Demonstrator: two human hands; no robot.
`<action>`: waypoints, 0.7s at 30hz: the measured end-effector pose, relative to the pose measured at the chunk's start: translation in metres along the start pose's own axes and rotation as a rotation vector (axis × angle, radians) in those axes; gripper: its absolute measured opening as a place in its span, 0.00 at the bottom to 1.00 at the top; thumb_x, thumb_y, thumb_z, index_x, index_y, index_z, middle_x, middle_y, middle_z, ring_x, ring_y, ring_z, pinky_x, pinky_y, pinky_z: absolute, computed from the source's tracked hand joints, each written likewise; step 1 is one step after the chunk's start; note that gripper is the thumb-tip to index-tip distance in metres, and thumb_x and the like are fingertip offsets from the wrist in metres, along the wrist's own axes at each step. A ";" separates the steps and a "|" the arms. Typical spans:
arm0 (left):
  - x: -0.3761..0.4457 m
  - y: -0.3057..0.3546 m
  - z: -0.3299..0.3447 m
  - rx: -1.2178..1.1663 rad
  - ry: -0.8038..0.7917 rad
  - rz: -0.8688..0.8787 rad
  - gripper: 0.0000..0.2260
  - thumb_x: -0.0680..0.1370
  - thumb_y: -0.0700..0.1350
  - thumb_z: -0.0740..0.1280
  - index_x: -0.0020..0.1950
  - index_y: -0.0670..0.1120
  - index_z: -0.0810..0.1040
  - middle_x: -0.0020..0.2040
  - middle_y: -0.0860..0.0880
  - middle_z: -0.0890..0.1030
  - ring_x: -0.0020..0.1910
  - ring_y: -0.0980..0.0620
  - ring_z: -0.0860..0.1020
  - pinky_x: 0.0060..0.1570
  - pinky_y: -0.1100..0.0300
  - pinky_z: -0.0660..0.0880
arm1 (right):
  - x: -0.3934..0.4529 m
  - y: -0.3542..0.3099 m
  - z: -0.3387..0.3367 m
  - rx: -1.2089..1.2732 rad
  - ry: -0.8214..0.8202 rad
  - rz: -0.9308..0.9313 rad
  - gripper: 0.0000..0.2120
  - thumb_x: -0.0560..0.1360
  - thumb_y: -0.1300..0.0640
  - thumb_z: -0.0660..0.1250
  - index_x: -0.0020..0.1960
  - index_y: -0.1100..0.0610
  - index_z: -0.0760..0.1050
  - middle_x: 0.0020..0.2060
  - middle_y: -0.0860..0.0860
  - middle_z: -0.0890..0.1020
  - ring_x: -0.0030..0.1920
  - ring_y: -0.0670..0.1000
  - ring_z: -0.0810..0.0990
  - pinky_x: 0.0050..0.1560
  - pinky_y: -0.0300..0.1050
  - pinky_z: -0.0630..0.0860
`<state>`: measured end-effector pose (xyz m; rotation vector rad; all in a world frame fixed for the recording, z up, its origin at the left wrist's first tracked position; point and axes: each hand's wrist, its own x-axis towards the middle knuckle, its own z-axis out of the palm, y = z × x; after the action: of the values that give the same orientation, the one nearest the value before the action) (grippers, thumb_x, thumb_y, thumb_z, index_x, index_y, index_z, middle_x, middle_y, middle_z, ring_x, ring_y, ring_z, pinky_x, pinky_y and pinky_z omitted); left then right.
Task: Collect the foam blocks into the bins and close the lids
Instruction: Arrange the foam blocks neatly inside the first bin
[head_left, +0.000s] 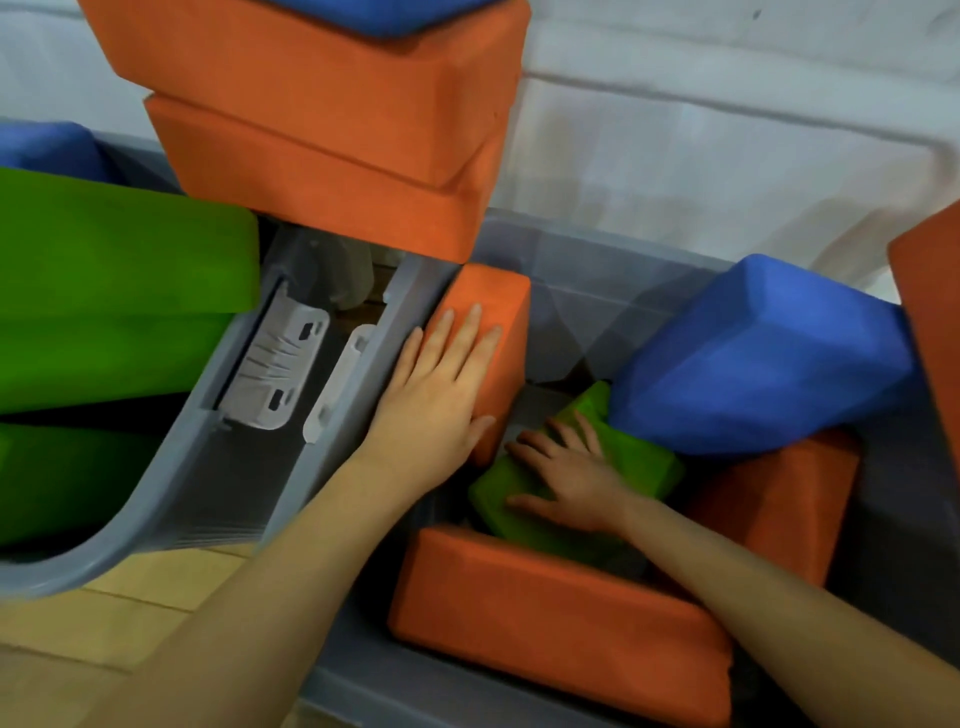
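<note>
Two grey plastic bins stand side by side. In the right bin (613, 244) my left hand (441, 384) lies flat with straight fingers on an upright orange foam block (498, 332) at the bin's left wall. My right hand (566, 473) presses down with spread fingers on a green block (639, 462) deeper inside. A blue block (763, 353) leans over it, and orange blocks lie in front (561, 618) and to the right (779, 504). The left bin (156, 493) is stuffed with green blocks (114, 291).
Two stacked orange blocks (322, 130) with a blue one on top overhang both bins at the back. White latch clips (280, 369) sit on the bins' facing walls. A white sheet (727, 130) hangs behind. Wooden floor (104, 623) shows at the lower left.
</note>
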<state>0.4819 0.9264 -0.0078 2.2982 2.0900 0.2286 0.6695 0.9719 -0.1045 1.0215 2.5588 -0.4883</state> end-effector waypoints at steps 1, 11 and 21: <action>0.000 -0.001 0.000 0.005 0.008 0.005 0.37 0.75 0.51 0.67 0.77 0.48 0.50 0.78 0.47 0.50 0.76 0.45 0.48 0.71 0.52 0.40 | 0.000 -0.001 0.000 0.013 -0.011 0.008 0.37 0.74 0.31 0.51 0.77 0.48 0.51 0.76 0.48 0.56 0.75 0.57 0.48 0.71 0.57 0.35; -0.005 0.000 0.009 0.055 0.105 -0.026 0.36 0.69 0.49 0.74 0.74 0.45 0.64 0.73 0.43 0.65 0.71 0.41 0.64 0.68 0.48 0.53 | 0.009 -0.023 -0.007 0.082 -0.190 0.151 0.43 0.73 0.29 0.51 0.77 0.54 0.44 0.77 0.56 0.43 0.75 0.59 0.37 0.72 0.57 0.35; -0.004 -0.003 0.008 0.084 0.171 -0.026 0.35 0.65 0.52 0.77 0.70 0.45 0.70 0.69 0.43 0.72 0.67 0.38 0.70 0.63 0.46 0.68 | 0.018 -0.043 0.019 0.071 0.131 0.201 0.41 0.65 0.32 0.67 0.68 0.57 0.66 0.67 0.55 0.68 0.74 0.63 0.53 0.70 0.67 0.48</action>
<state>0.4795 0.9230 -0.0165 2.3752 2.2479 0.3565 0.6298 0.9449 -0.1212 1.3611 2.5287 -0.4739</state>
